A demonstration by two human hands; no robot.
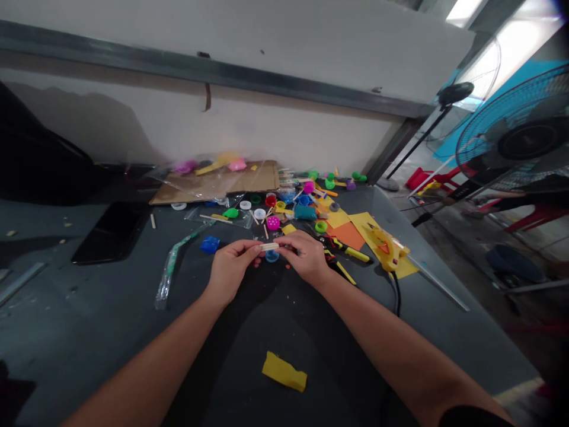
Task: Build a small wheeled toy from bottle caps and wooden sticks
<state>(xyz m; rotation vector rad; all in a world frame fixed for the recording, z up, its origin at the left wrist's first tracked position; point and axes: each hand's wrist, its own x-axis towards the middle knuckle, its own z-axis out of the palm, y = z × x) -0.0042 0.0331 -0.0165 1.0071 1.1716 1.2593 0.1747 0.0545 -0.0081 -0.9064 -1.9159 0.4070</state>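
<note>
Between both hands, above the dark table, is a short bundle of pale wooden sticks (269,247). My left hand (231,267) pinches its left end between thumb and fingers. At the right end, my right hand (306,256) has thumb and fingers closed on it too. A blue bottle cap (272,256) shows just beneath the sticks, partly hidden by the fingers. Left of my left hand sits a dark blue lump (210,244). Pliers with yellow and black handles (355,254) lie beside my right hand. Nearer to me is a torn yellow piece (284,372).
A yellow glue gun (387,249) with a black cord rests on yellow sheets at right. Colourful caps, a pink cap (273,223) among them, lie before a cardboard piece (253,177). A black phone (111,232) is at left. A fan (528,139) stands beyond the table's right edge.
</note>
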